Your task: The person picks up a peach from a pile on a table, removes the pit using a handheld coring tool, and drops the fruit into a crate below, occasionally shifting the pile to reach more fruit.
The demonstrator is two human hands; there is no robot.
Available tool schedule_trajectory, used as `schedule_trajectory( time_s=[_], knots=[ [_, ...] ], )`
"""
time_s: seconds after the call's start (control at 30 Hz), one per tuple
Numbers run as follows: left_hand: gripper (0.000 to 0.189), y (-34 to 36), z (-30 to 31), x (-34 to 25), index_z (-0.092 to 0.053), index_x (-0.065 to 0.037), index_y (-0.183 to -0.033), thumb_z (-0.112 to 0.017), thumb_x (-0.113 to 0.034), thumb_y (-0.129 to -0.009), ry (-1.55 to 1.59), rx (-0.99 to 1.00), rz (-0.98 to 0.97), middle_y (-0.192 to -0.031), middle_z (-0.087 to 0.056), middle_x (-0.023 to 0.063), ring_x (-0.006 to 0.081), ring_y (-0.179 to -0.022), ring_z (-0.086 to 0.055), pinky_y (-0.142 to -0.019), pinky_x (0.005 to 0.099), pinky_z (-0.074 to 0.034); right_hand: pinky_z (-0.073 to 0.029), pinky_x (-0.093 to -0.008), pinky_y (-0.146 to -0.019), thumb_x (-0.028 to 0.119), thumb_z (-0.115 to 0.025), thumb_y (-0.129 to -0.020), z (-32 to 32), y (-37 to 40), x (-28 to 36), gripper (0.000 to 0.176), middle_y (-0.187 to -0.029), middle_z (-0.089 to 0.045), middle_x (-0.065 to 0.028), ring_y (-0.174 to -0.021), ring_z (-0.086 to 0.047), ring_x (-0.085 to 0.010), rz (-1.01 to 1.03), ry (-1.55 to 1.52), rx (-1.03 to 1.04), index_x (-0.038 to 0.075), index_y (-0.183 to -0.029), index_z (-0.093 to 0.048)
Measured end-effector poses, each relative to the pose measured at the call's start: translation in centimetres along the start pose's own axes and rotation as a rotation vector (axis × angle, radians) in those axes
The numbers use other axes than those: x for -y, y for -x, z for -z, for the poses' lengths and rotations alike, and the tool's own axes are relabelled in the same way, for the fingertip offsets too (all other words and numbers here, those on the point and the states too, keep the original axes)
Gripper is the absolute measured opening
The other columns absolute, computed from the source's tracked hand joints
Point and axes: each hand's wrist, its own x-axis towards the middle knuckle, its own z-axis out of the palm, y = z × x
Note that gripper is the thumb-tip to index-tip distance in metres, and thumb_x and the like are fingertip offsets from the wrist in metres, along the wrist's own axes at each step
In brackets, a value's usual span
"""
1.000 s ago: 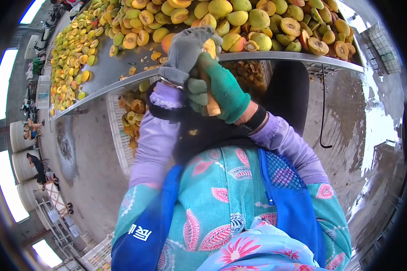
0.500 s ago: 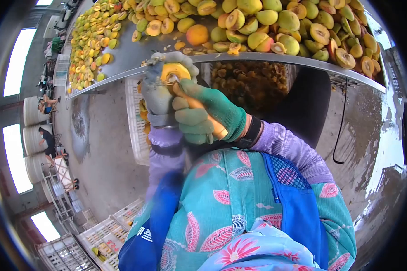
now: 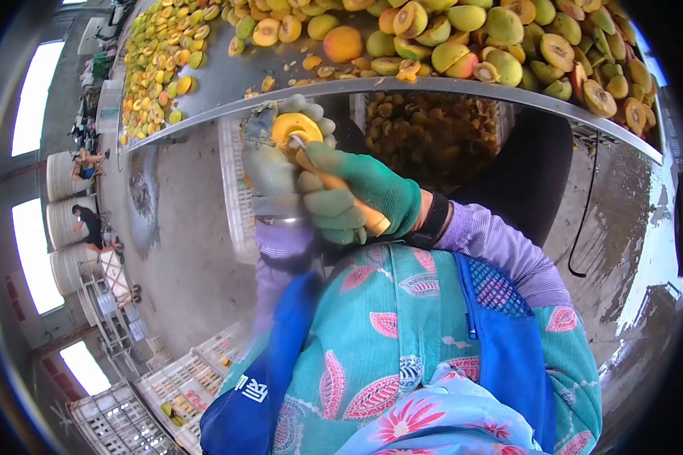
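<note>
My left hand (image 3: 269, 171), in a grey glove with a dark, worn thumb, grips a yellow peach half (image 3: 303, 125) with its cut side facing me. In a green glove, my right hand (image 3: 364, 186) is wrapped round the wooden handle of a pitting tool (image 3: 375, 220). Its small metal tip sits in the hollow of the fruit. Both hands are close together, just in front of the metal table's edge. Whether a pit is still inside the half cannot be made out.
Halved peaches (image 3: 505, 26) are heaped on the metal table (image 3: 235, 76). Beneath it stands a crate of brown scraps (image 3: 425, 140), beside a white crate (image 3: 234, 205). More crates (image 3: 171, 387) are at lower left. Two people sit far left near large white tubs (image 3: 67, 220).
The view has shifted slightly, so the table and crates appear a little further right. Both hands stay joined at the peach half, with the tool tip still inside it.
</note>
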Motion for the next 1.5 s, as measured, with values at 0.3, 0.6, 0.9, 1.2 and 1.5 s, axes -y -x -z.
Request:
schedule_trajectory(
  time_s=[0.3,0.6,0.9,1.2,1.5],
  knots=[
    [0.045,-2.4,-1.2,-0.3,-0.059,0.000,-0.093,-0.047,-0.044,-0.094,-0.513,0.382,-0.252,-0.083,-0.063,0.0140,0.0204,-0.072,-0.061,-0.063,0.0291,-0.050,-0.033,-0.0261,-0.044,0.046,-0.035,-0.101,0.8,0.5,0.8,0.038,-0.057,-0.039,0.0071,-0.043,-0.038,-0.0082,0.080,-0.113,0.067,0.015,-0.085,-0.049],
    [0.036,-1.7,-0.2,0.5,-0.059,-0.002,-0.108,-0.054,-0.035,-0.093,-0.038,0.084,0.100,-0.092,-0.066,0.0143,0.0252,-0.074,-0.065,-0.062,0.0362,-0.057,-0.033,-0.0262,-0.044,0.048,-0.039,-0.099,-0.2,0.4,1.3,0.038,-0.055,-0.038,0.0072,-0.044,-0.037,-0.0080,0.011,-0.044,0.053,0.015,-0.084,-0.048],
    [0.038,-8.9,4.9,-6.0,-0.060,-0.003,-0.115,-0.062,-0.029,-0.087,-1.663,-0.075,-0.371,-0.109,-0.062,0.0185,0.0292,-0.102,-0.060,-0.087,0.0359,-0.048,-0.038,-0.0243,-0.042,0.050,-0.041,-0.098,2.5,7.0,6.9,0.040,-0.060,-0.048,0.0025,-0.044,-0.043,-0.0116,0.413,0.074,-0.412,0.013,-0.091,-0.053],
    [0.048,-19.8,-2.3,-1.9,-0.062,-0.005,-0.116,-0.074,-0.025,-0.074,-1.375,0.678,-0.556,-0.115,-0.063,0.0169,0.0267,-0.102,-0.063,-0.085,0.0311,-0.051,-0.038,-0.0244,-0.039,0.045,-0.050,-0.096,-2.5,7.4,5.9,0.035,-0.060,-0.050,0.0022,-0.044,-0.045,-0.0087,0.666,0.760,-0.905,0.011,-0.092,-0.054],
    [0.055,-9.2,-4.1,2.5,-0.045,0.008,-0.126,-0.049,-0.037,-0.097,0.047,0.639,0.038,-0.114,-0.059,0.0198,0.0295,-0.104,-0.060,-0.092,0.0397,-0.049,-0.047,-0.0467,-0.069,0.043,-0.050,-0.094,-0.1,4.1,6.5,0.044,-0.085,-0.063,-0.0246,-0.080,-0.062,-0.0407,0.667,1.731,-1.190,-0.001,-0.096,-0.057]
  ],
)
